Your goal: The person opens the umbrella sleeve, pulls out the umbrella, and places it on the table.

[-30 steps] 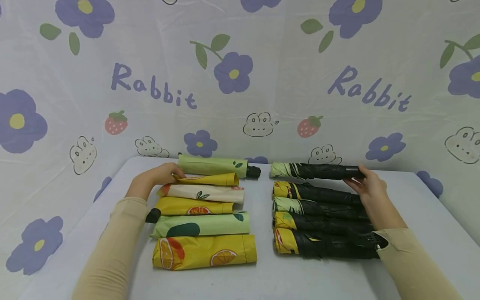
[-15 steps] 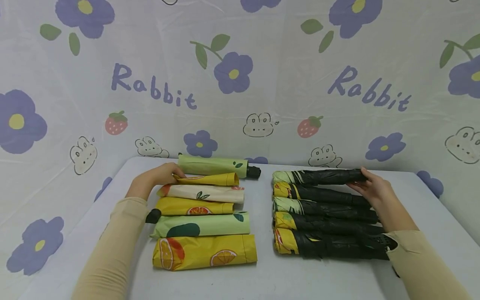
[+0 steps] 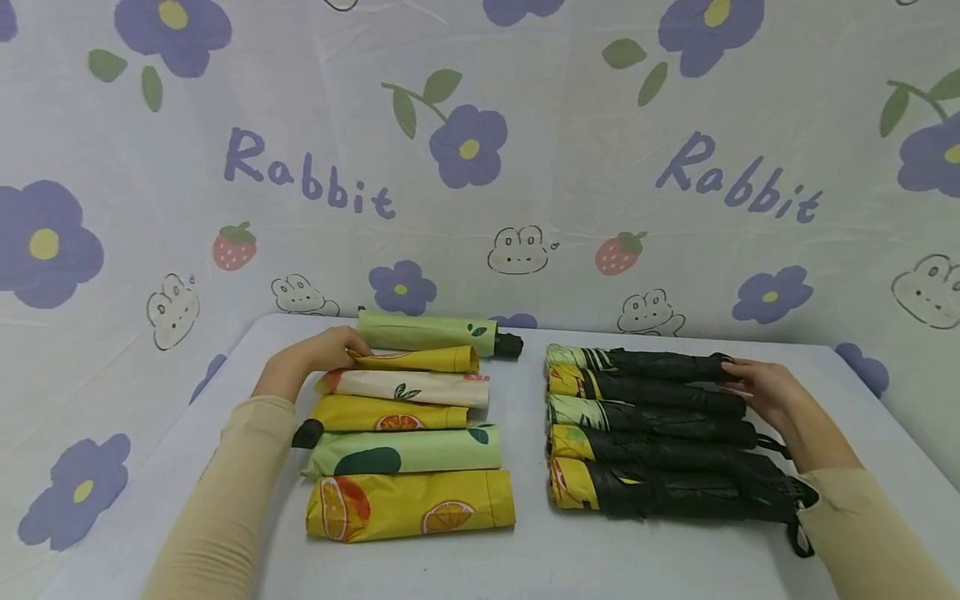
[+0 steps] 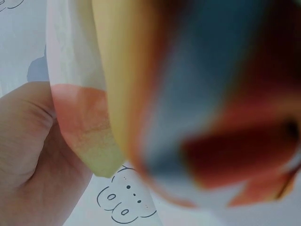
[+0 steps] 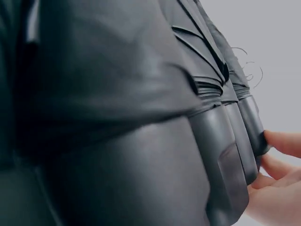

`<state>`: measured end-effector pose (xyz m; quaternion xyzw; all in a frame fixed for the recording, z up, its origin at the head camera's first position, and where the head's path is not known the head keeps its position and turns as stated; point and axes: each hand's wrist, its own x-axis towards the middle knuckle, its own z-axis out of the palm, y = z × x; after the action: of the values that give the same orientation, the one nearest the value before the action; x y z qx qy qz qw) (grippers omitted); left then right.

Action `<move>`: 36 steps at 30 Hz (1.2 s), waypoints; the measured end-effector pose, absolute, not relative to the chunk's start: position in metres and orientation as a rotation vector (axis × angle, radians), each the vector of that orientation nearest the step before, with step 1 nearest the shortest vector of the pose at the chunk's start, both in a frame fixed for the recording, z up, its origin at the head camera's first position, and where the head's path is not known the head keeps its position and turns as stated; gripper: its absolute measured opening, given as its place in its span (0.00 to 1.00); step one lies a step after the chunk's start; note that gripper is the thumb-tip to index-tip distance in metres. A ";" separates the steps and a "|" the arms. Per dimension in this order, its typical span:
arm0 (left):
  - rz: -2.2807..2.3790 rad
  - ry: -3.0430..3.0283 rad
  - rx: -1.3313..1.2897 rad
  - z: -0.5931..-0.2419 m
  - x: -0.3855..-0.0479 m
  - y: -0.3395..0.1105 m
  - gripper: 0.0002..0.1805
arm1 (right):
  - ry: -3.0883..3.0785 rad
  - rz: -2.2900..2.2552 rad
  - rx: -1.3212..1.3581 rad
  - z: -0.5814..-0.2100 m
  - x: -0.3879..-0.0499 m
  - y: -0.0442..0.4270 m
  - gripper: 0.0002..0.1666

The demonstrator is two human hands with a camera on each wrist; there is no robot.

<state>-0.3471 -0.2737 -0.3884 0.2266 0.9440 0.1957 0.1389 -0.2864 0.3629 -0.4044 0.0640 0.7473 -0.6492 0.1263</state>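
Observation:
In the head view, my right hand (image 3: 776,396) pinches the handle end of the rearmost folded umbrella (image 3: 652,364), black with a pale green striped tip. That umbrella lies against the others in the right-hand row. In the right wrist view, the fingertips (image 5: 277,141) touch the far dark handle. At the left, my left hand (image 3: 318,354) holds the left end of a narrow yellow umbrella sleeve (image 3: 427,359). Just in front of it lies a cream sleeve (image 3: 420,388) with a leaf print. Blurred fabric fills much of the left wrist view and hides the fingertips.
A light green sleeve (image 3: 423,331) with a black end lies at the table's back edge. Green and yellow fruit-print sleeves (image 3: 411,506) fill the left row's front. Several folded umbrellas (image 3: 675,492) lie side by side at right. A printed cloth (image 3: 570,150) hangs behind the table.
My right hand has brought the rearmost umbrella toward the front, down against its row, and shifted slightly right along its handle. My left hand has stayed in place.

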 end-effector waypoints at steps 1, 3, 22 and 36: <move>0.567 2.728 0.657 -0.388 -0.347 -0.273 0.18 | 2.208 -1.836 0.185 -0.406 -0.286 0.365 0.43; 0.565 2.727 0.658 -0.387 -0.346 -0.272 0.18 | 2.250 -1.763 0.188 -0.408 -0.285 0.368 0.43; 0.702 2.727 0.623 -0.369 -0.333 -0.273 0.20 | 2.586 -1.535 0.308 -0.385 -0.272 0.338 0.41; 0.750 2.895 0.622 -0.349 -0.356 -0.252 0.21 | 2.633 -1.864 0.294 -0.363 -0.279 0.263 0.38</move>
<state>-0.3557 -0.2519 -0.3486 0.2035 0.9468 0.2453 0.0436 -0.2790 0.2625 -0.3629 0.0906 0.8118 -0.5748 -0.0487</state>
